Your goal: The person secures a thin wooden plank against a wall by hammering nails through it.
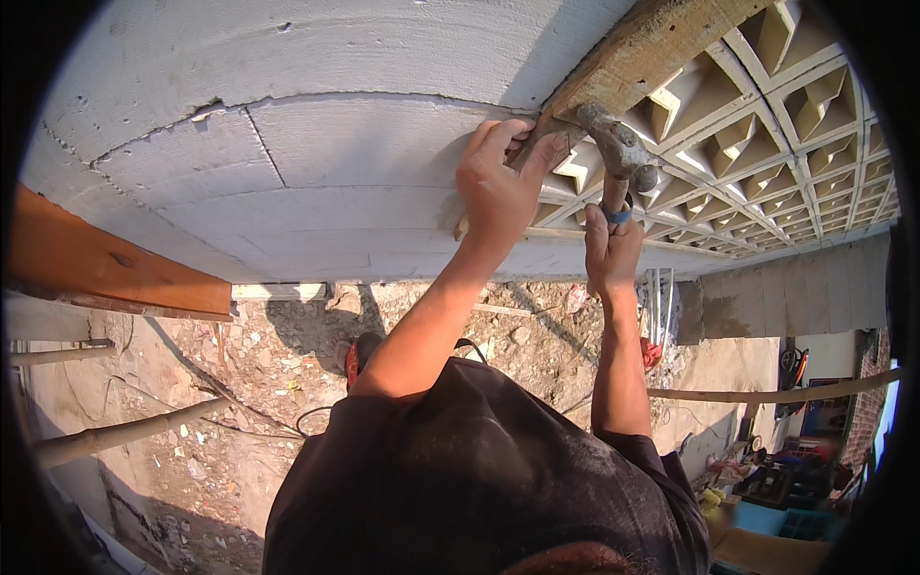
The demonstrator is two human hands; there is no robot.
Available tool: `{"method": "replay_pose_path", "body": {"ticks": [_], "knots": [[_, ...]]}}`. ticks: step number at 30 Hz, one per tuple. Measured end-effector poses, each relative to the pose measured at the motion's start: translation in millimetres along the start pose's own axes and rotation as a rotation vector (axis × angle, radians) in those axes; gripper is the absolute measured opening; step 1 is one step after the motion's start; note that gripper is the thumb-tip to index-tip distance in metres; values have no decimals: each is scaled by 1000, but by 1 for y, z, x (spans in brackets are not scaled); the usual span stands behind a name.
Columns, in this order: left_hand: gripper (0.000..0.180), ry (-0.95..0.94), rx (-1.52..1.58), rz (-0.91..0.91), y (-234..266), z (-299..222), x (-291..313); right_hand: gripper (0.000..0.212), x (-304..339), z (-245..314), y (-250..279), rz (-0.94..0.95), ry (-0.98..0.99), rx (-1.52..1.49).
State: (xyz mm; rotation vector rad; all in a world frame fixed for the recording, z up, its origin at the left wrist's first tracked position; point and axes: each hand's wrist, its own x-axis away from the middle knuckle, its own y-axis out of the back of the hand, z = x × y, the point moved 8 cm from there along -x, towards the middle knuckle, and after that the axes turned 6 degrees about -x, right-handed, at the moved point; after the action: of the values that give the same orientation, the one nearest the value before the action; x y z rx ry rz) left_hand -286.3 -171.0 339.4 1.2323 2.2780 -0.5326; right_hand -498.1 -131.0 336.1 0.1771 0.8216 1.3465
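My left hand (498,182) presses on the lower end of a rough wooden plank (642,48) that lies slanted against the wall, fingers curled over its edge. My right hand (611,251) grips the wooden handle of a hammer (621,149), whose grey metal head sits right against the plank's end, just right of my left fingers. The plank runs up and to the right across the seam between the grey rendered wall (335,144) and a lattice of white ventilation blocks (767,125).
An orange-brown board (105,259) juts in from the left. Below lies rubble-strewn ground (259,374) with cables, wooden poles (125,433) and a red tool (353,359). Crates and clutter (786,498) sit at the lower right.
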Motion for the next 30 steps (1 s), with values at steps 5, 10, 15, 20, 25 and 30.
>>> {"method": "replay_pose_path", "body": {"ticks": [5, 10, 15, 20, 25, 30], "knots": [[25, 140, 33, 89, -4, 8, -7, 31, 1, 2, 0, 27, -31, -2], [18, 28, -53, 63, -4, -2, -8, 31, 2, 5, -6, 15, -43, -50], [18, -2, -76, 96, 0, -6, -11, 30, 2, 15, -2, -8, -18, -53], [21, -106, -14, 138, 5, -40, -29, 37, -1, 23, 0, -16, 23, -72], [22, -107, -182, 230, 5, -43, -53, 29, 5, 7, 5, -26, -11, -20], [26, -65, -398, 291, 2, -54, -57, 28, 42, 3, 25, -61, 243, 89]]}}
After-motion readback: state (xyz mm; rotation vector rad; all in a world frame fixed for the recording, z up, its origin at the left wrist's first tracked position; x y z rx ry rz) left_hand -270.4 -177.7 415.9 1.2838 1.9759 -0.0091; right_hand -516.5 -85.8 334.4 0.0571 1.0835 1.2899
